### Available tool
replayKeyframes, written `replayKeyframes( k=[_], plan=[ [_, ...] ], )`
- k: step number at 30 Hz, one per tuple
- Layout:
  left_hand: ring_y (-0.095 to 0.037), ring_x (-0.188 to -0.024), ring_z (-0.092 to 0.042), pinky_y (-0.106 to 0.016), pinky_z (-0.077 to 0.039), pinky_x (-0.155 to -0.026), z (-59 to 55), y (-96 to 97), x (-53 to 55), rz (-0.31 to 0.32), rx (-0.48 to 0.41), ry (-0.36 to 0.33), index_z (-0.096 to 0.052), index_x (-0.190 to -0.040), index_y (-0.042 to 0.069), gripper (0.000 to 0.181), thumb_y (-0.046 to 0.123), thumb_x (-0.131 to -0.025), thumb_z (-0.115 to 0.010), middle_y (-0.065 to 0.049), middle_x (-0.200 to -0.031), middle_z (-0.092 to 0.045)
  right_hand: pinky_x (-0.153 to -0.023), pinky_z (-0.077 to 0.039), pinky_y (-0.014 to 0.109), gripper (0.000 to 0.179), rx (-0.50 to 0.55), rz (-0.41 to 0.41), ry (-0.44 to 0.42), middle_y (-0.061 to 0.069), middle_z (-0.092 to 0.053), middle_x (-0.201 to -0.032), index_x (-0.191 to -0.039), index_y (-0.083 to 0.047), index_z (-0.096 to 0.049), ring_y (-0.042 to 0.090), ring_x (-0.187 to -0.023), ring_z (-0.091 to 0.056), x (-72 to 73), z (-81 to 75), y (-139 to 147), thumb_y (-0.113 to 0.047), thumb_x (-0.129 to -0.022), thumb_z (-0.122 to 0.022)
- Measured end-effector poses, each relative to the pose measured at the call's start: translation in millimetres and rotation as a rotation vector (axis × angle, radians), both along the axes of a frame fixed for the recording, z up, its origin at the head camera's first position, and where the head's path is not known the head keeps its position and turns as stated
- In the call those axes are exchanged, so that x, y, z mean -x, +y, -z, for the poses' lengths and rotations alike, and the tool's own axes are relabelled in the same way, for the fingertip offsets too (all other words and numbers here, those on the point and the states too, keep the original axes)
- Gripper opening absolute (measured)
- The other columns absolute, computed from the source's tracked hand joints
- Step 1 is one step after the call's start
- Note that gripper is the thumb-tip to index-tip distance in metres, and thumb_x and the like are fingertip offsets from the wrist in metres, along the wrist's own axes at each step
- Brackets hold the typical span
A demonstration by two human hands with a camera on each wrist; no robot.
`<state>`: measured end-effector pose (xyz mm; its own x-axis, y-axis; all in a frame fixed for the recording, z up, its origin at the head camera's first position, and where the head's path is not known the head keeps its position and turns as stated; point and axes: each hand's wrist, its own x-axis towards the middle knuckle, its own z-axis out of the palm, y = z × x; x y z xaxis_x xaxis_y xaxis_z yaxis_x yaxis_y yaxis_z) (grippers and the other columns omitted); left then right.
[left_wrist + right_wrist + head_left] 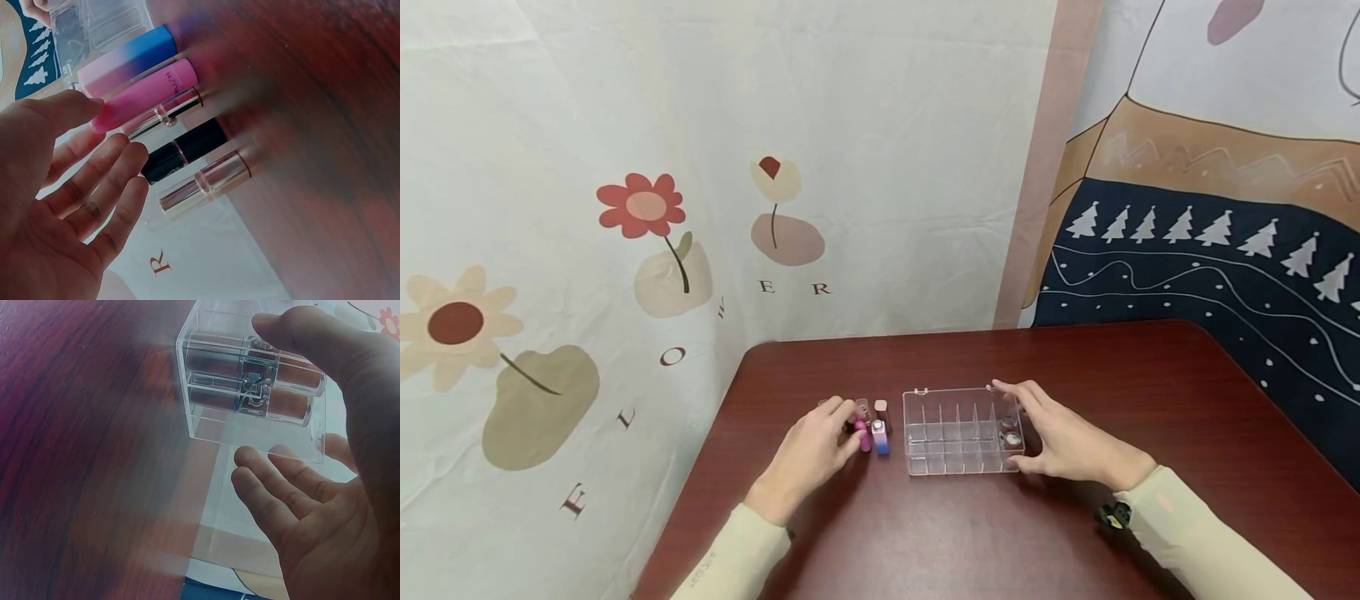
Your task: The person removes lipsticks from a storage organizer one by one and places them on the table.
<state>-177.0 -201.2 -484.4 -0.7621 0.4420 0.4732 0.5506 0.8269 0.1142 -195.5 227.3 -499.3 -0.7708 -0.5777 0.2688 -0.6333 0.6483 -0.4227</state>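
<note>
My left hand (805, 454) pinches the upper end of a pink lipstick tube (147, 94) between thumb and index finger; the tube stands upright on the table. Beside it is a pink-to-blue tube (881, 439). A thin gold-trimmed tube (181, 103), a black tube (203, 139) and a clear-and-gold tube (226, 176) stand in the same row, near the other left fingers. My right hand (1071, 437) holds the right end of a clear compartment box (955, 469), thumb on the near side, index finger at the far side. Two clear-capped tubes (215, 362) stand in its rightmost compartments.
Everything rests on a dark red-brown wooden table (940, 533). Behind and to the left hangs a pale cloth with printed flowers (640, 206). A navy cloth with white trees (1180, 275) hangs at the right. Another tube with a pinkish top (881, 407) stands behind the blue one.
</note>
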Motion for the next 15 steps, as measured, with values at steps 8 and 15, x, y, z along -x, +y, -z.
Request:
replayKeyframes(
  k=[8, 15],
  plan=[
    [-0.011, -0.075, -0.060, -0.029, -0.057, -0.065, -9.2, -0.7, -2.1, 0.000, -0.026, 0.035, -0.080, -0.114, 0.013, 0.023, 0.014, -0.096, -0.094, -0.001, -0.101, -0.075, -0.107, -0.068, 0.046, 0.117, -0.001, -0.005, 0.005, 0.008, -0.060, -0.152, -0.178, -0.011, -0.038, 0.023, -0.128, -0.074, 0.2, 1.1, -1, -0.022, -0.084, -0.106],
    [-0.011, -0.078, -0.067, -0.029, -0.059, -0.065, -16.8, 13.3, -0.9, 0.070, -0.062, 0.128, -0.082, -0.116, 0.013, 0.026, 0.016, -0.094, -0.096, -0.001, -0.101, -0.076, -0.106, -0.068, 0.046, 0.118, -0.003, -0.019, 0.015, 0.012, -0.061, -0.151, -0.178, -0.009, -0.038, 0.024, -0.130, -0.074, 1.5, -1.2, 1, -0.021, -0.083, -0.107]
  ],
)
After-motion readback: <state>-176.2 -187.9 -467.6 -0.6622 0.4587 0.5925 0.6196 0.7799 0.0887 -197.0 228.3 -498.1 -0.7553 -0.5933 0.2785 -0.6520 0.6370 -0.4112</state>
